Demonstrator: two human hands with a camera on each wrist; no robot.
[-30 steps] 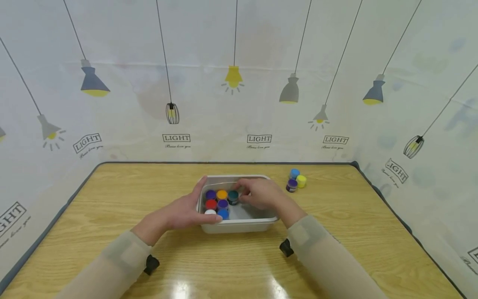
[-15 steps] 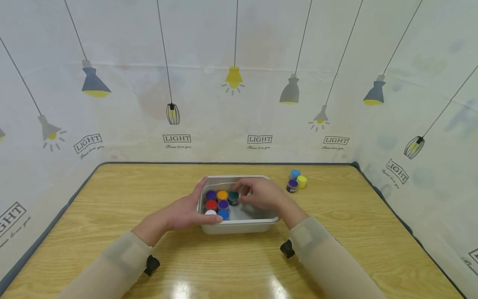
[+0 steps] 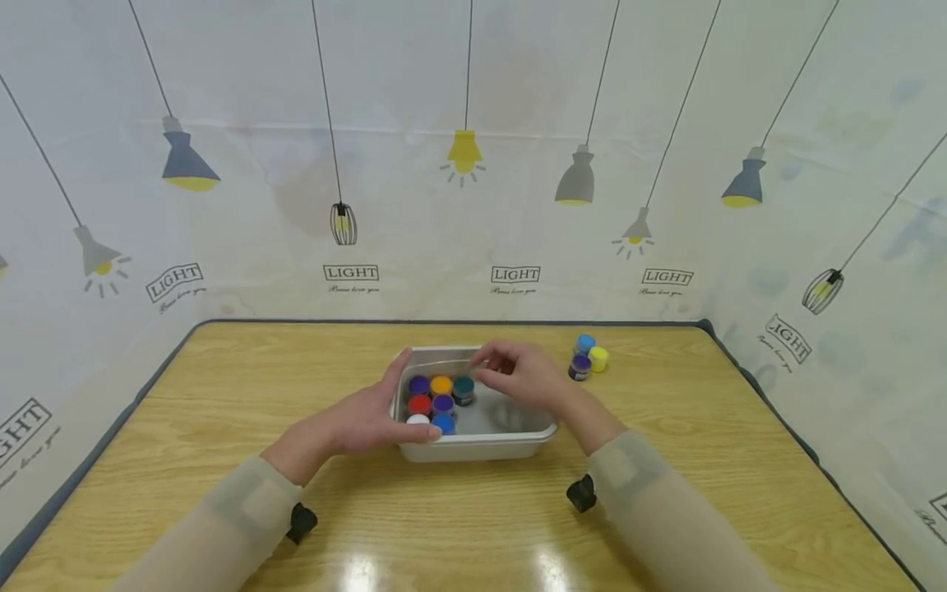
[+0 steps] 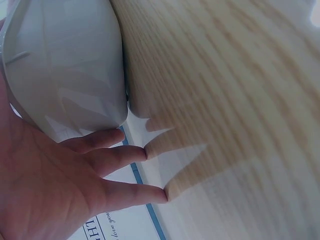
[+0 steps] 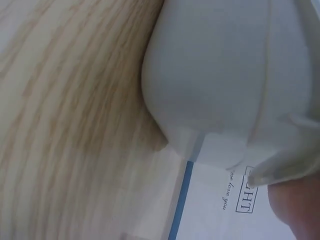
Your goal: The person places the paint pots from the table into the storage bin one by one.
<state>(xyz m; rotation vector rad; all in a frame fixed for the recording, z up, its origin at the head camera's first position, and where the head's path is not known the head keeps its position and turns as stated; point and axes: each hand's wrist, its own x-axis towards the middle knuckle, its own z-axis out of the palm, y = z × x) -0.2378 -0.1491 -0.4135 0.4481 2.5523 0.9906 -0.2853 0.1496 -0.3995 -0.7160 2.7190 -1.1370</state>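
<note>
A pale grey plastic bin (image 3: 488, 439) stands on the wooden table in the head view. Inside, toward its left end, are several small paint jars, among them a teal-lidded jar (image 3: 464, 390), an orange-lidded one (image 3: 441, 385) and a red-lidded one (image 3: 419, 404). My left hand (image 3: 355, 419) rests against the bin's left end, thumb along the near rim; in the left wrist view its other fingers (image 4: 132, 194) are spread fairly straight. Above the bin's right half, my right hand (image 3: 521, 374) hovers with loosely bent fingers, apart from the teal-lidded jar, with nothing visible in it.
Right of the bin, three jars stand close together on the table: a light-blue-lidded jar (image 3: 585, 343), a yellow one (image 3: 598, 358) and a purple-lidded one (image 3: 580, 366). A lamp-printed backdrop (image 3: 414, 205) rises behind the table's dark far edge.
My right hand has drawn up and slightly right, away from the teal-lidded jar, which stays in place. My left hand and the bin have hardly moved.
</note>
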